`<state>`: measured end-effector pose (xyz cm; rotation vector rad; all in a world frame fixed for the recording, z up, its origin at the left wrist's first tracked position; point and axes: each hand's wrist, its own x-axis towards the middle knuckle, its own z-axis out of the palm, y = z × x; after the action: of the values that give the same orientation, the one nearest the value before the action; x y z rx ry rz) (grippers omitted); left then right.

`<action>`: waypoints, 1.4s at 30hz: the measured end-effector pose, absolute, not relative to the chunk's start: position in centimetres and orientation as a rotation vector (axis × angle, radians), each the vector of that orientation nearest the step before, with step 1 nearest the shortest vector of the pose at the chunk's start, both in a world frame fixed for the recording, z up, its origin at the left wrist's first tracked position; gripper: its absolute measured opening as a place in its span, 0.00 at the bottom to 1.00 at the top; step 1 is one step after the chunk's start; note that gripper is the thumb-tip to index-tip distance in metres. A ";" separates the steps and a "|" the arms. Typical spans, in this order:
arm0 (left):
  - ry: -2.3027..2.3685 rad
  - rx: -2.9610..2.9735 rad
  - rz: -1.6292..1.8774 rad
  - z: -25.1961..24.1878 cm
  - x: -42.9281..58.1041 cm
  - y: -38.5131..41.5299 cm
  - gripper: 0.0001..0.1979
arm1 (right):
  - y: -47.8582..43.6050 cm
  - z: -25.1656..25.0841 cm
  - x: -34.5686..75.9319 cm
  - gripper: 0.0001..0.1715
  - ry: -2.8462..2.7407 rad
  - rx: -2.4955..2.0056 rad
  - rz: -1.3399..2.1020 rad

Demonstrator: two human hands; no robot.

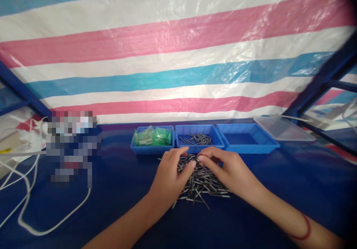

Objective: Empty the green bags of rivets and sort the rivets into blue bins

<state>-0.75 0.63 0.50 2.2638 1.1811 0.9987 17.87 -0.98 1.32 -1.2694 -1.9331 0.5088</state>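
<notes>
Reaching arms: both extend from the bottom edge over the dark blue desk [117, 208]; a red band [308, 226] circles the right forearm.
White cable [55, 228]: looped on the desk at the left.
Left hand [170, 171]: at the left side of the pins; grip parted, thumb and fingers curved with a gap between; whether any pin is in it, I cannot tell.
Right hand [230, 167]: over the right side of the pins; grip narrowed, thumb and forefinger tips nearly together; what they hold, if anything, is too small to tell.
Metal pins [206, 182]: heaped on the desk between and below the hands, pointing every way.
Left bin [152, 151]: blue, holding green bags [161, 135].
Middle bin [195, 128]: blue, with more pins scattered inside.
Right bin [256, 149]: blue, its floor bare.
Clear lid [287, 132]: just beside the right bin.
Striped sheet [167, 107]: pink, white and blue, behind everything.
</notes>
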 end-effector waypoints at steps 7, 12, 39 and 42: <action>1.026 2.327 0.826 0.4 -0.6 0.0 0.09 | -1.8 1.4 17.6 0.13 -1.880 -1.142 0.517; 1.089 2.229 0.846 0.8 -0.5 -0.2 0.10 | -0.1 2.2 21.7 0.19 -1.919 -1.421 0.032; 0.939 2.260 0.986 2.3 -1.4 -0.1 0.05 | -2.9 3.1 18.3 0.09 -2.052 -1.123 0.522; 0.965 2.123 0.995 2.3 -1.4 -0.1 0.05 | -2.9 3.1 18.0 0.11 -2.050 -1.117 0.600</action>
<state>-1.40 -0.12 2.33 2.1228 0.9653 0.9950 17.97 -2.89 3.06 -1.1168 -2.0503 0.6002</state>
